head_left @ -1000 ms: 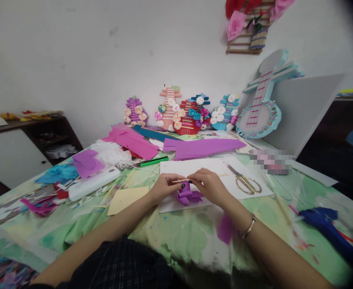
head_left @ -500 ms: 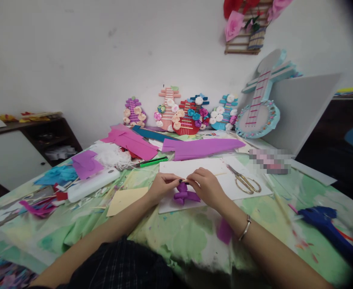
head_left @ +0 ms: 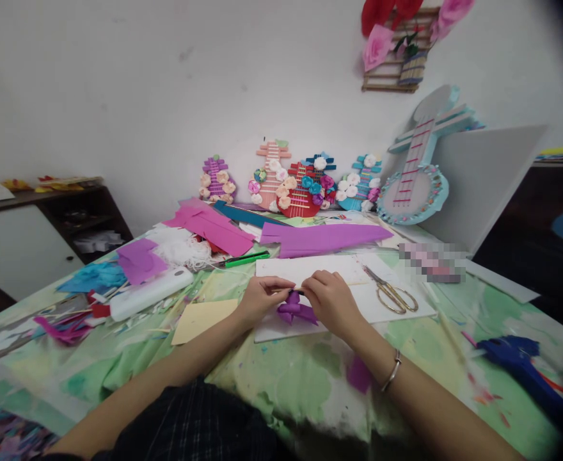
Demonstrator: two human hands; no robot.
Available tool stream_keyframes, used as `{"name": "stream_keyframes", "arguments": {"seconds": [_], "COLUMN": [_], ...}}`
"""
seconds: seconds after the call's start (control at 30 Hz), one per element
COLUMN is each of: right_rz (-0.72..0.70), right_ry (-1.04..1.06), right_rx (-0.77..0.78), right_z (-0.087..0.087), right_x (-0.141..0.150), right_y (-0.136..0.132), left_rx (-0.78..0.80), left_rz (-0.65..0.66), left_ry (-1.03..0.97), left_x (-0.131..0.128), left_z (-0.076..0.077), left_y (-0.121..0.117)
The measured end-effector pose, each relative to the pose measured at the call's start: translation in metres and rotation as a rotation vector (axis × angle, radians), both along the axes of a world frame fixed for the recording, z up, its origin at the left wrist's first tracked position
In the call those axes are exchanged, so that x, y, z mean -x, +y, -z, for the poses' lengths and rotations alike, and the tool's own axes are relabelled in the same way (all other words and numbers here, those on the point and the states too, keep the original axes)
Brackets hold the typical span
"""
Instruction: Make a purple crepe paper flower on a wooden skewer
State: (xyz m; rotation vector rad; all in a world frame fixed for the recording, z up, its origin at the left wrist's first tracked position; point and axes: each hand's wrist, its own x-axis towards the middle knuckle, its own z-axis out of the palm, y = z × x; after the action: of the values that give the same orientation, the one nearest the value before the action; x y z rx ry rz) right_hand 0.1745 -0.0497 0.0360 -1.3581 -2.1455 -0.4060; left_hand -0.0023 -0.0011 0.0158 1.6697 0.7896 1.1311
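Above the front of a white board, my left hand and my right hand meet fingertip to fingertip, both closed in a pinch. Between and below them hangs a folded, twisted strip of purple paper, its upper end at the fingertips. A small dark bit shows where the fingers meet; what it is I cannot make out. Past my right hand a thin pale stick shows over the board; I cannot tell whether it is held. Gold-handled scissors lie on the board's right side.
Purple paper and pink paper lie behind the board. To the left are a green cutter, white yarn and a white case. A blue glue gun lies right. Decorated paper instruments line the wall.
My right hand's fingers have curled in closer over the purple strip's top, and the pale piece seen between the fingertips is now hidden. The whole view has shifted slightly.
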Motion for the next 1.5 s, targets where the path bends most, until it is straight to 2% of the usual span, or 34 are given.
{"name": "stream_keyframes", "arguments": {"seconds": [0.33,0.73,1.0,1.23,1.5], "right_rz": [0.017,0.004,-0.034,-0.067,-0.117], "right_ry": [-0.001,0.086,0.178,0.218,0.217], "right_rx": [-0.006,-0.008,0.008,-0.001,-0.047], "right_z": [-0.0003,0.0017,0.0018,0.0012,0.0031], "right_x": [-0.0016,0.0011,0.0007,0.0009,0.0], "right_y": [-0.0015,-0.0027,-0.0032,-0.0019,-0.0015], "left_rx": [-0.102,-0.025,-0.035,0.007,-0.001], "left_rz": [0.016,0.059,0.016,0.068,0.186], "left_ry": [0.101,0.008,0.009,-0.051,-0.096], "left_x": [0.0011,-0.0009,-0.001,-0.0013,0.001], "left_z": [-0.0015,0.0037,0.0046,0.0037,-0.0026], "left_y": [-0.0005,0.0017,0.002,0.0012,-0.0037]}}
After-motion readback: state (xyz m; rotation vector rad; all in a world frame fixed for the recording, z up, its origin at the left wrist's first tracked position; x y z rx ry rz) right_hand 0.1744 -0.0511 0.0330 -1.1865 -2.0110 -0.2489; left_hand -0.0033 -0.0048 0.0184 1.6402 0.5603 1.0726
